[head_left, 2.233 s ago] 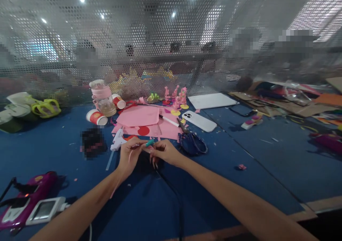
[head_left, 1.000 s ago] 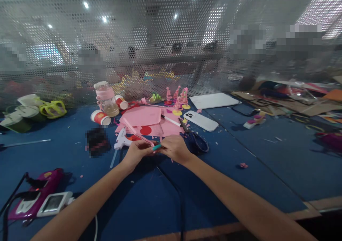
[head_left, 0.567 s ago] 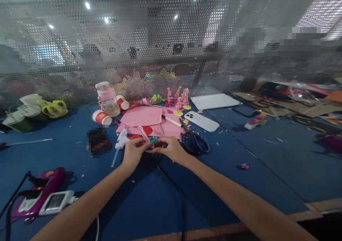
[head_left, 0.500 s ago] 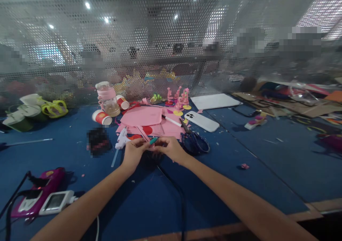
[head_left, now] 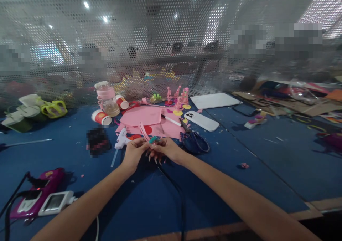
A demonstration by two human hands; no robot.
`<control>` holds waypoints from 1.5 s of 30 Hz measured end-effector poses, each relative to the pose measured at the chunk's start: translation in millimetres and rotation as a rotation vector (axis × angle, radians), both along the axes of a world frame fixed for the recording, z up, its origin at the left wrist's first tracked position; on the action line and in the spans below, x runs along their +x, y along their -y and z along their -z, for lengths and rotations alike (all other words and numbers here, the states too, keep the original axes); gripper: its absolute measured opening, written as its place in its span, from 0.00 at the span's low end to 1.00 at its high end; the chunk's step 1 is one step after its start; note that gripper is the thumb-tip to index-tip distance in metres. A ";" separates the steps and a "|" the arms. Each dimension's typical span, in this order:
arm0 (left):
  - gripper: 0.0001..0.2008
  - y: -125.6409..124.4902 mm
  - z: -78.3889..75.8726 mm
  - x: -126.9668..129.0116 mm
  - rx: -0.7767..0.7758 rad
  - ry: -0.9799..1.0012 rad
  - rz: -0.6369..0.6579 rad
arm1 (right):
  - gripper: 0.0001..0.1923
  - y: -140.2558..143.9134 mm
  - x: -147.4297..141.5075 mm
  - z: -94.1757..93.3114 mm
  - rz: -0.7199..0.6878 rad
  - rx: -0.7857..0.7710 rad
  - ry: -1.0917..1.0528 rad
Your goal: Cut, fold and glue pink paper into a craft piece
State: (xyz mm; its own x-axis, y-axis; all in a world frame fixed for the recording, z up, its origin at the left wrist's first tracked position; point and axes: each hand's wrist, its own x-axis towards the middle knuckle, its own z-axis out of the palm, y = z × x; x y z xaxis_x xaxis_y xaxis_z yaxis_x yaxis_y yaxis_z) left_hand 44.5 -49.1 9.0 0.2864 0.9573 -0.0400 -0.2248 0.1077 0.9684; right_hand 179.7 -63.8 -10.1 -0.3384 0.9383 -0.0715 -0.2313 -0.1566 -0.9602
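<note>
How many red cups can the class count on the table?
2. One red cup lies on its side, front-left of the bottle; the second cup lies just right of it. More could be hidden behind other things.

Paper sheets [head_left: 141, 115] on desk [head_left: 128, 209], beyond hands [head_left: 133, 154]

Between the hands is a strip [head_left: 144, 131]; just left, a glue gun [head_left: 122, 139]. Two cups [head_left: 101, 118] lie beside a bottle [head_left: 107, 95] at the sheets' left, a phone [head_left: 204, 121] at their right, a screen [head_left: 165, 30] behind.

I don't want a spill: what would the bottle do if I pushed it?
The bottle looks part full, so it's probably bottom-heavy. It stands tall, so a high push might tip it. Its side looks smooth, maybe slippery.
</note>
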 end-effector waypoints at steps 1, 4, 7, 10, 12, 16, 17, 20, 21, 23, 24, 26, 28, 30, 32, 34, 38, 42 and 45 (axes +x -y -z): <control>0.14 -0.2 0.4 -0.1 0.002 0.002 0.000 | 0.22 0.0 0.4 -0.3 -0.010 0.009 0.013; 0.14 -0.4 1.3 -0.1 0.001 0.008 -0.051 | 0.21 0.7 1.2 -0.8 0.013 0.076 0.099; 0.15 0.4 0.8 0.7 0.005 0.009 -0.085 | 0.21 2.5 -0.1 -0.1 0.105 0.134 0.156; 0.15 1.7 -0.2 1.3 0.015 0.016 -0.066 | 0.20 4.0 -2.6 0.0 0.161 0.126 0.146; 0.16 2.3 -0.5 1.2 0.018 0.019 -0.050 | 0.20 4.3 -4.0 -0.4 0.164 0.117 0.136; 0.16 1.0 1.1 0.5 0.013 0.046 -0.056 | 0.18 3.5 -4.2 -0.8 0.149 0.126 0.128; 0.16 0.2 1.9 0.4 0.004 0.060 -0.077 | 0.18 3.2 -3.8 -0.7 0.142 0.130 0.129; 0.15 -3.1 4.9 0.0 -0.023 0.089 -0.131 | 0.19 2.6 -2.3 0.1 0.122 0.130 0.133; 0.14 -4.2 5.9 -0.2 -0.024 0.090 -0.142 | 0.19 2.6 -1.9 0.2 0.118 0.127 0.135; 0.14 -6.0 7.3 -0.7 -0.018 0.086 -0.149 | 0.20 2.6 -1.6 0.0 0.113 0.118 0.139; 0.14 -6.6 7.7 -1.0 -0.015 0.084 -0.156 | 0.21 2.7 -1.6 -0.3 0.108 0.115 0.143; 0.15 -7.1 7.4 -1.4 -0.017 0.088 -0.167 | 0.21 3.1 -2.0 -1.1 0.093 0.112 0.148; 0.15 -6.5 5.7 -1.5 -0.015 0.076 -0.169 | 0.21 3.7 -2.3 -1.8 0.078 0.117 0.150; 0.14 -5.2 3.1 -1.3 0.005 0.041 -0.164 | 0.20 4.5 -2.2 -1.9 0.069 0.141 0.160; 0.13 -3.8 0.4 -1.0 0.043 -0.002 -0.159 | 0.18 5.2 -1.4 -1.3 0.067 0.189 0.189; 0.12 -2.8 -1.2 -1.0 0.078 -0.033 -0.150 | 0.16 5.5 0.0 0.3 0.075 0.264 0.229; 0.11 -2.6 0.0 -1.9 0.081 -0.050 -0.067 | 0.15 4.5 4.6 4.5 0.167 0.530 0.325; 0.12 -1.6 2.8 -2.0 0.102 -0.037 0.019 | 0.16 3.1 10.9 6.8 0.317 0.776 0.502; 0.12 0.2 3.3 -0.8 0.096 -0.014 0.058 | 0.19 2.4 13.7 7.8 0.398 0.774 0.582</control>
